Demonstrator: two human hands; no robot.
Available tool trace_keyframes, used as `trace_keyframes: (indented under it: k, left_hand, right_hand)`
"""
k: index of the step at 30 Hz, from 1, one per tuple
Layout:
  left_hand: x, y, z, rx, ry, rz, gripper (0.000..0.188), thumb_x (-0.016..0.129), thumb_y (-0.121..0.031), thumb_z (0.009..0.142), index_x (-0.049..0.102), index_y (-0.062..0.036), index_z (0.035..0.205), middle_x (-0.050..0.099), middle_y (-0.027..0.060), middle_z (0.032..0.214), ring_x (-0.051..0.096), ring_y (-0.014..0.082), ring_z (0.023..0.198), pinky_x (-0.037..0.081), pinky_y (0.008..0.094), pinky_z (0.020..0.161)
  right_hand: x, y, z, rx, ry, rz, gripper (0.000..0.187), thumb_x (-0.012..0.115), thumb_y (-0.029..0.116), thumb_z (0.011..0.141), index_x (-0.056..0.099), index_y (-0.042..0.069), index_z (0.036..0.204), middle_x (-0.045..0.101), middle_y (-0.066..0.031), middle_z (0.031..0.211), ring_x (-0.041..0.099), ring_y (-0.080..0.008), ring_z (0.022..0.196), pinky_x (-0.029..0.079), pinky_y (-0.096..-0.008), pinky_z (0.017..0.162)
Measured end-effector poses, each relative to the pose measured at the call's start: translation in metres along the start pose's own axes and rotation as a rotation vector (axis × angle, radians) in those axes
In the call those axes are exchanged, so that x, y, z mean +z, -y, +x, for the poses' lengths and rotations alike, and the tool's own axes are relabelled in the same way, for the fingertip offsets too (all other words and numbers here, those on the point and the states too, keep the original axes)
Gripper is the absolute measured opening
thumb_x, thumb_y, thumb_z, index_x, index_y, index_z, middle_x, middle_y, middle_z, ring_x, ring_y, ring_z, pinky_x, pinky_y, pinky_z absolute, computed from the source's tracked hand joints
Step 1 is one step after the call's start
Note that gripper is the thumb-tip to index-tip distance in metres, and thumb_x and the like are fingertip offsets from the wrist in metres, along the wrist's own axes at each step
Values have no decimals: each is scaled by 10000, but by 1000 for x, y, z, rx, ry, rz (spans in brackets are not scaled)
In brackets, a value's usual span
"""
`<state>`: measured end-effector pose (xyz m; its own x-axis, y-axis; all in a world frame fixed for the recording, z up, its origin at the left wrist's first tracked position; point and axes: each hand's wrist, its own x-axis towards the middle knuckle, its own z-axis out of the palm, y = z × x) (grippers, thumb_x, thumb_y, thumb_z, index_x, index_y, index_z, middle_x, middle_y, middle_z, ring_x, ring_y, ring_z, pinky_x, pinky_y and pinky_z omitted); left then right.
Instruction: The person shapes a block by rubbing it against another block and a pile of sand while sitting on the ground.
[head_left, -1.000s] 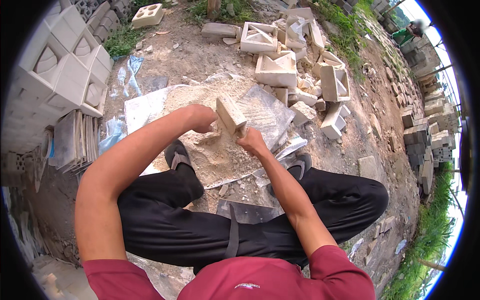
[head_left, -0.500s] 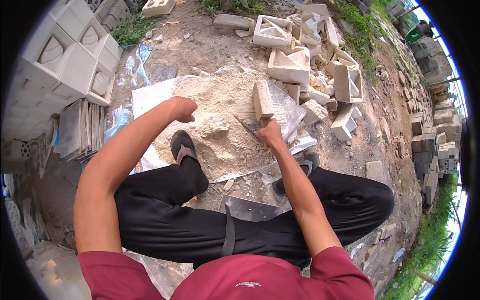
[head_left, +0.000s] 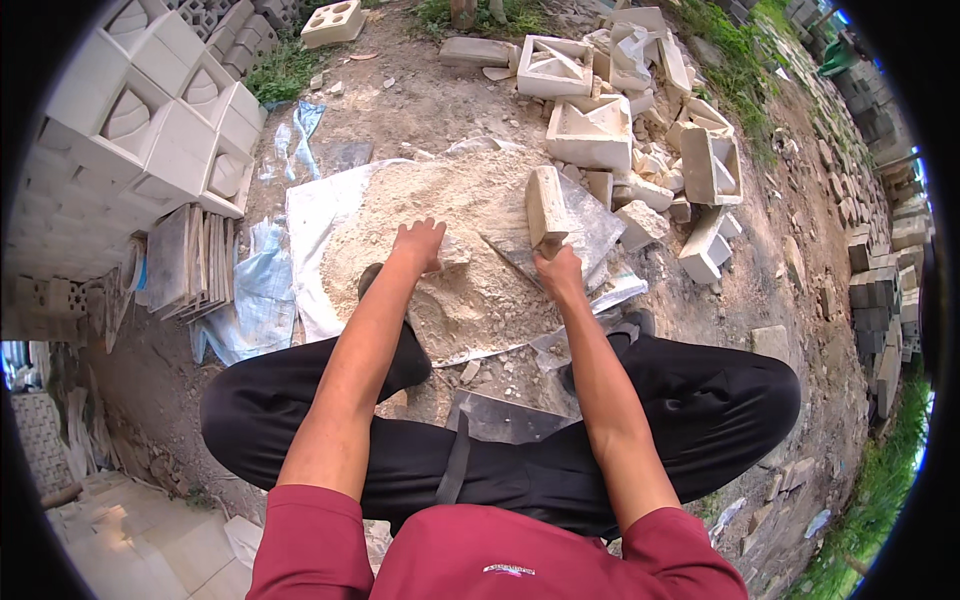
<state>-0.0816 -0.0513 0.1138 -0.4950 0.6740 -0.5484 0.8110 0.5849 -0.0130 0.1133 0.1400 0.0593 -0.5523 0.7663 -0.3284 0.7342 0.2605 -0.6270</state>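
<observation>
My left hand (head_left: 420,243) is over the pale sandy heap (head_left: 380,215), fingers spread, at the left end of a pale lump of broken block (head_left: 456,251). The hand covers part of that lump, and whether it bears on it I cannot tell. My right hand (head_left: 560,268) is closed round the short handle of a wooden mallet (head_left: 545,203). The mallet's blocky head points away from me, above a grey flat board (head_left: 592,228) at the heap's right side. Under the heap lies a white sheet (head_left: 312,215).
Broken cream blocks (head_left: 590,130) are piled at the far right. Pale moulded blocks (head_left: 150,120) are stacked at the left, with thin boards (head_left: 185,262) leaning below them. Blue plastic (head_left: 262,300) lies beside the sheet. A dark board (head_left: 505,418) lies between my legs.
My left hand has come down and to the right, from above the heap's left side to the lump. My right hand still grips the mallet. The view has shifted slightly.
</observation>
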Motion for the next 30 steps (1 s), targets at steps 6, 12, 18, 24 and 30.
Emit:
trace_keyframes:
  k: [6, 12, 18, 24, 30]
  left_hand:
    - [69, -3, -3, -37, -286, 48, 895, 777, -280, 722, 298, -77, 1450, 425, 113, 1385, 446, 270, 1272, 365, 500, 1045]
    - [55, -1, 2, 2, -225, 107, 927, 814, -357, 681, 335, -66, 1419, 462, 100, 1348, 465, 261, 1248, 371, 512, 1029]
    - [30, -29, 16, -15, -280, 109, 925, 831, -433, 638, 394, -41, 1353, 516, 101, 1282, 492, 262, 1219, 374, 516, 1018]
    - [-9, -85, 29, -47, -394, -159, 915, 777, -448, 655, 388, -13, 1360, 516, 130, 1281, 507, 274, 1201, 376, 514, 1002]
    - [15, -124, 57, -219, -269, -434, 895, 793, -400, 677, 378, -33, 1379, 504, 128, 1303, 495, 283, 1221, 370, 527, 1024]
  right_hand:
    - [5, -4, -7, 6, 20, 19, 579, 706, 369, 769, 521, -65, 1103, 631, -332, 1042, 614, -461, 1015, 490, -476, 887]
    - [4, -13, -11, -23, -48, 140, 553, 723, 394, 737, 581, -62, 1016, 649, -319, 986, 626, -456, 984, 494, -475, 854]
    - [3, -37, -18, 42, -247, 199, 576, 735, 443, 708, 641, -75, 941, 669, -297, 917, 649, -442, 924, 498, -470, 831]
    - [-3, -51, -7, 237, -183, 273, 690, 698, 532, 701, 663, -135, 873, 654, -341, 941, 646, -455, 941, 496, -468, 849]
    - [-27, -41, -19, 126, 121, 189, 624, 719, 465, 721, 652, -145, 837, 681, -287, 828, 693, -385, 834, 530, -437, 735]
